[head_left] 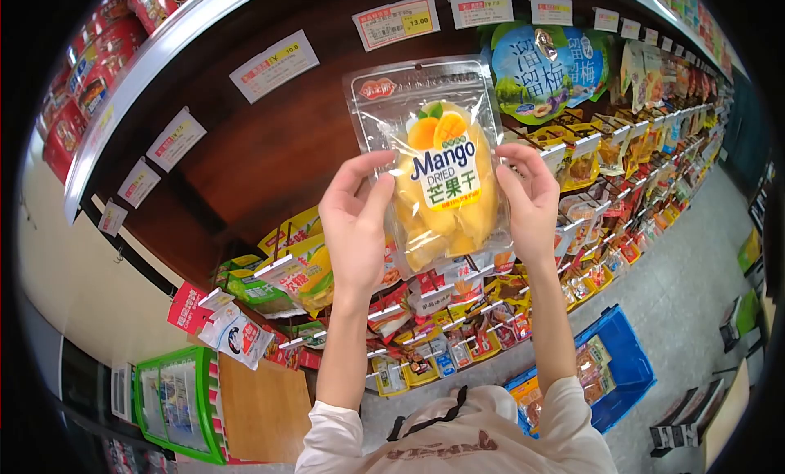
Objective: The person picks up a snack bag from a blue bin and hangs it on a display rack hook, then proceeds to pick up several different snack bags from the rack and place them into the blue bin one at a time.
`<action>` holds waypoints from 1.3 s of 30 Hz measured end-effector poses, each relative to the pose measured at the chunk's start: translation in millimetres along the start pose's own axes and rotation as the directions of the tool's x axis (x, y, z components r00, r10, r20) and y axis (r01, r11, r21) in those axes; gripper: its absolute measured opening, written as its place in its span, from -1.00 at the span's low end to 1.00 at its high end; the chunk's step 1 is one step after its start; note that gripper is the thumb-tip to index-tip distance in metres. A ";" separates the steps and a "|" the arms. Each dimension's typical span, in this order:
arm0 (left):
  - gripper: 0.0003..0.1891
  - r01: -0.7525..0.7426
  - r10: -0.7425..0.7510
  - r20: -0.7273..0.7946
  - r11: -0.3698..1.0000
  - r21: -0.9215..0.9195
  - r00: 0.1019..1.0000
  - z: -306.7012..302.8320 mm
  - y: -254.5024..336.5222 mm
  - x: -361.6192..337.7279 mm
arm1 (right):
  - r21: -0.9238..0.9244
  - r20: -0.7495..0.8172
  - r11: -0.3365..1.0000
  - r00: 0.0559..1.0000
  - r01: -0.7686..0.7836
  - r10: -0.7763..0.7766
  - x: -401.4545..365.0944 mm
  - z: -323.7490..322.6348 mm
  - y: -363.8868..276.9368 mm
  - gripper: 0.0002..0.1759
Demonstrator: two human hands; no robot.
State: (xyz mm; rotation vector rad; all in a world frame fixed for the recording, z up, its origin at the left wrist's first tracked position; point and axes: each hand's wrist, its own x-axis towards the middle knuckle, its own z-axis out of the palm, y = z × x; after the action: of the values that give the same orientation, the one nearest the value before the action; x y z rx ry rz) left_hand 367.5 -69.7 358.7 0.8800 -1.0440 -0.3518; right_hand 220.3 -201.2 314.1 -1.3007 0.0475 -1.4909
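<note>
A clear zip pouch of dried mango point(441, 221) hangs upright between my two hands, its printed front facing me. My left hand point(357, 216) pinches its left edge between thumb and fingers. On the opposite edge, my right hand point(530, 198) grips the pouch in the same way. Yellow mango pieces fill the lower part of the bag, and a hang hole shows at the top. Behind it stands a dark brown rack panel point(237, 159) with hooks. Blue and green plum snack bags point(527, 78) hang to the right of the pouch.
Several rows of packaged snacks point(458, 319) hang below and to the right. Price tags point(274, 67) line the shelf edge above. A blue basket point(634, 376) with packets sits on the floor at lower right. A green-framed freezer point(214, 404) stands at lower left, beside a wooden surface point(262, 409).
</note>
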 end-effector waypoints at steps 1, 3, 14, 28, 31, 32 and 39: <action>-0.74 0.010 -0.010 0.005 1.000 -0.006 1.000 0.9 0.3 -6.4 | -0.003 -0.002 1.000 1.000 -0.003 0.003 -6.0 -0.5 -3.5 -0.75; -0.69 0.017 -0.016 0.036 0.999 -0.028 0.999 1.3 -2.1 -19.0 | -0.010 -0.033 1.000 0.999 -0.016 0.015 -19.7 -1.2 -10.4 -0.76; -0.48 -0.098 0.099 0.060 0.995 -0.014 0.993 -7.6 38.7 -117.4 | -0.008 -0.043 0.999 0.998 -0.053 0.053 -101.3 21.4 -69.7 -0.77; -0.45 0.481 -0.479 -0.217 0.876 -0.048 0.851 -55.9 53.1 -424.0 | -0.225 -0.153 0.758 0.790 -0.613 0.594 -398.8 0.9 -104.8 -0.56; -0.43 0.663 -0.665 -0.234 0.742 -0.101 0.709 -58.6 23.0 -519.8 | -0.140 -0.275 0.448 0.470 -0.883 0.839 -479.7 -23.6 -128.1 -0.57; -0.41 0.709 -0.708 -0.239 0.699 -0.094 0.665 -57.6 18.0 -547.8 | -0.187 -0.249 0.376 0.414 -0.908 0.875 -506.5 -39.8 -129.0 -0.54; -0.30 0.886 -0.889 -0.171 0.446 -0.124 0.424 -30.9 3.1 -619.0 | 0.066 -0.384 0.086 0.054 -0.994 0.922 -600.6 -93.1 -155.1 -0.47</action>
State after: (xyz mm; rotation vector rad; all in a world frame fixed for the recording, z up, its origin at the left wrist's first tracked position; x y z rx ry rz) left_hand 92.0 339.1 -16.9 1.3967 -0.2544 -1.1485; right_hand -73.8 235.0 -27.5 -0.7337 1.1818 -0.3816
